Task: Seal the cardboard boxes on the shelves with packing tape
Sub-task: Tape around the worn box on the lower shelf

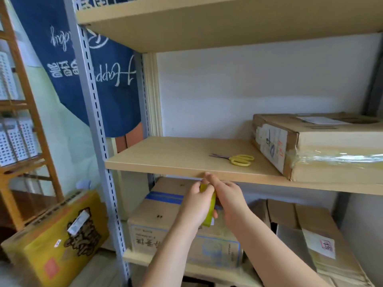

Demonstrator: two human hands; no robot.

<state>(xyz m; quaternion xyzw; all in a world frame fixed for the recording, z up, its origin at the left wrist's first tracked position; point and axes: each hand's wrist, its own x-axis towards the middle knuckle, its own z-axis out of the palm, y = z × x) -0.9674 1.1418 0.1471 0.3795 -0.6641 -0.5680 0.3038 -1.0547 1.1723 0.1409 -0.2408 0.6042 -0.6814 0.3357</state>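
Just below the front edge of the middle shelf (186, 154), above the lower-shelf box (165, 216) I judged next, I held the tape roll (210, 206) on edge, its face turned left-right. My left hand (199, 206) gripped it from the left; my right hand (228, 201) pinched at its top rim, probably picking the tape end. The sealed box (323, 146) sat up right, scissors (238, 159) just left of it.

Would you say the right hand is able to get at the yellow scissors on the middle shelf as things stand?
Probably yes: the scissors lie in the open on the shelf just above the right hand, with nothing between. But that hand is busy at the tape roll.
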